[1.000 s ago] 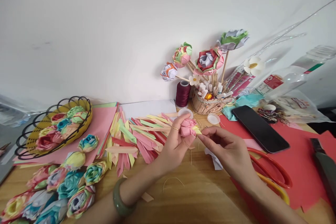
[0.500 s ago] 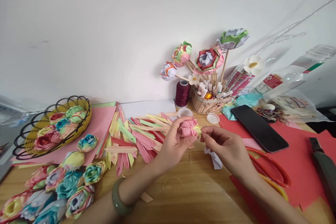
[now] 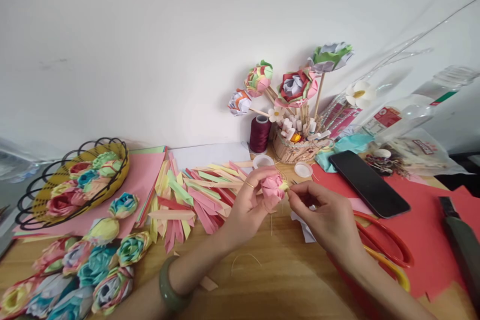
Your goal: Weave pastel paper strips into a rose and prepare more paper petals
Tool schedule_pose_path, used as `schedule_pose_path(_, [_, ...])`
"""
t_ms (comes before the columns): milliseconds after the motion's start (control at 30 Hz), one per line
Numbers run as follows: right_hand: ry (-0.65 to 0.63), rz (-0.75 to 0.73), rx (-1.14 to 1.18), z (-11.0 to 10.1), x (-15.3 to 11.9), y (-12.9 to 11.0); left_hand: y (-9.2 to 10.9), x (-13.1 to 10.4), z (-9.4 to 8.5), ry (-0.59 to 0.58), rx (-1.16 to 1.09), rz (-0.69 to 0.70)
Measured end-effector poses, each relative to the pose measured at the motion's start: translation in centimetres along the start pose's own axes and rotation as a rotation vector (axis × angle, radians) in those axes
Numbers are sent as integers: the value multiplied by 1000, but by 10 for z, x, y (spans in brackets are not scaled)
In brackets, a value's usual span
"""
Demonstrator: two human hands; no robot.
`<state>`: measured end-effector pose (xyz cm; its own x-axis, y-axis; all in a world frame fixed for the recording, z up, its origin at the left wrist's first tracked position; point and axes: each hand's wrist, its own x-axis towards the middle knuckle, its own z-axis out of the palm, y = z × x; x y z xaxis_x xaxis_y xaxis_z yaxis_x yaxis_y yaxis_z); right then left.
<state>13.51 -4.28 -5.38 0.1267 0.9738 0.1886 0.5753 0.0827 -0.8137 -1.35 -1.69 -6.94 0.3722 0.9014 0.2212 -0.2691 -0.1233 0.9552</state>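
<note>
With the flower between the hands as the clock's centre, the white wall (image 3: 150, 60) fills everything around 12 o'clock, and the wooden table (image 3: 270, 280) spreads toward 6. Red paper (image 3: 431, 232) lies between 3 and 4. The left forearm (image 3: 208, 255) slants up from 8 o'clock and the right forearm (image 3: 378, 275) from 4, so both wrists angle inward. A yellow basket (image 3: 116, 182) of paper flowers sits well off at 9, with a heap of paper strips (image 3: 183, 214) nearer in the same direction. The left hand (image 3: 249, 212) cups the flower, its fingers bent over the far side and its thumb pressed on the near side, gripping it firmly. The right hand (image 3: 326, 210) has thumb and forefinger pinched together at the flower's yellow end, the other fingers curled in behind; whether paper or thread is between those tips is too small to tell. A phone (image 3: 369, 183) lies at 3, and a spool (image 3: 259, 134) stands between 11 and 12. The pink flower (image 3: 272, 187) itself is above the table, tipped so its yellow end points to 3. A ring (image 3: 249, 184) is on the left hand, and thin thread (image 3: 271, 225) hangs below the flower at 6.
</note>
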Motion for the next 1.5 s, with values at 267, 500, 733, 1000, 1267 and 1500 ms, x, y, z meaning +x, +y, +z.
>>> schedule_pose_path(267, [-187, 237, 437, -8, 7, 1, 0, 0, -1, 11, -26, 17])
schedule_pose_path(500, [-269, 304, 665, -9, 10, 7, 2, 2, -3, 44, -81, -48])
schedule_pose_path(733, [-170, 258, 321, -5, 8, 4, 0, 0, 1, 27, -71, -15])
schedule_pose_path(1000, [-24, -43, -80, -1, 0, -1, -4, -5, 4, 29, 16, -13])
schedule_pose_path(1267, [-92, 19, -118, -2, 0, 1, -4, -9, 6, 3, 68, -10])
schedule_pose_path(1500, [-194, 241, 222, -5, 7, 6, -2, -5, 2, 23, 62, -30])
